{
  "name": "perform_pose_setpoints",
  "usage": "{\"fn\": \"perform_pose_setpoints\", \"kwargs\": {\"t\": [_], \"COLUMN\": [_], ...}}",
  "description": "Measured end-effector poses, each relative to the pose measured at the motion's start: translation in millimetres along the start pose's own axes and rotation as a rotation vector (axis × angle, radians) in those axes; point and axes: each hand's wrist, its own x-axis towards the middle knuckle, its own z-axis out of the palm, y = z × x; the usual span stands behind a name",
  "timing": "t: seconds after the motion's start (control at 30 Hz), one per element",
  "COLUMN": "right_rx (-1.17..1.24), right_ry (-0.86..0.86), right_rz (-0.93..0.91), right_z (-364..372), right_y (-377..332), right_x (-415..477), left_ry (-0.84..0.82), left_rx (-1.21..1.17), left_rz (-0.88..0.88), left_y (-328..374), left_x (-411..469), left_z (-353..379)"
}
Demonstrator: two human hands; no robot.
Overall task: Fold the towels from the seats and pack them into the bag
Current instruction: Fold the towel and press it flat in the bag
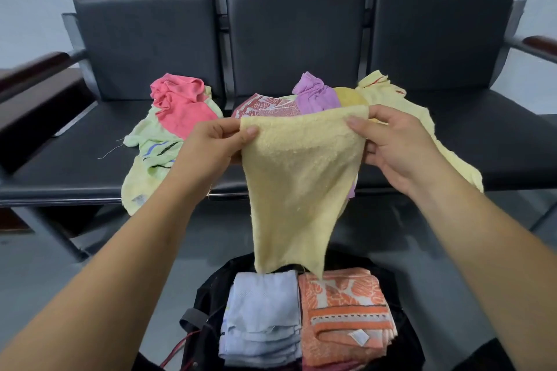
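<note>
Got the yellow towel up in the air in front of me, held by its top edge. Left hand pinches the left corner, thumb on the near side and fingers curled behind the cloth. Right hand does the same at the right corner, thumb on the near side and the rest tucked behind. The towel hangs from those two corners and narrows toward the bottom. Its lower edge dangles just above the bag and, from my view, overlaps the far ends of what's packed in there.

The bag is black, open, and sits on the floor right below me. Inside, a folded blue towel on the left and a folded orange towel on the right lie side by side, touching.

Behind the held towel is the black bench. On its left seat a crumpled pink towel lies on a green towel that droops over the front edge. The middle seat has a red towel, a purple towel bunched up, and a pale towel spreading right, partly hidden by my right hand. Can't tell how many more are in that pile.
</note>
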Motion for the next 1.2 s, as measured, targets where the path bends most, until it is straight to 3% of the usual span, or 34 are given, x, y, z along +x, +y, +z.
{"fn": "perform_pose_setpoints", "kwargs": {"t": [0.17, 0.27, 0.33, 0.57, 0.77, 0.97, 1.2], "right_rx": [0.228, 0.397, 0.37, 0.016, 0.089, 0.245, 0.058], "right_ry": [-0.008, -0.115, -0.145, 0.04, 0.043, -0.007, 0.096], "right_rz": [0.082, 0.13, 0.115, -0.022, 0.003, 0.028, -0.05], "right_z": [1, -4, -6, -11, -10, -11, -12], "right_y": [3, 2, 3, 10, 8, 5, 6], "right_x": [1, 5, 7, 8, 6, 5, 5], "left_ry": [0.017, -0.033, -0.022, 0.036, -0.079, 0.029, 0.12], "left_rx": [-0.16, -0.293, -0.29, -0.108, -0.317, -0.001, 0.026], "left_rz": [-0.09, -0.113, -0.086, -0.004, -0.099, 0.001, 0.021], "left_y": [-4, -6, -8, -16, -13, -12, -13], "left_x": [4, 4, 5, 8, 8, 2, 5], "left_z": [0, 4, 5, 4, 7, 6, 5]}}
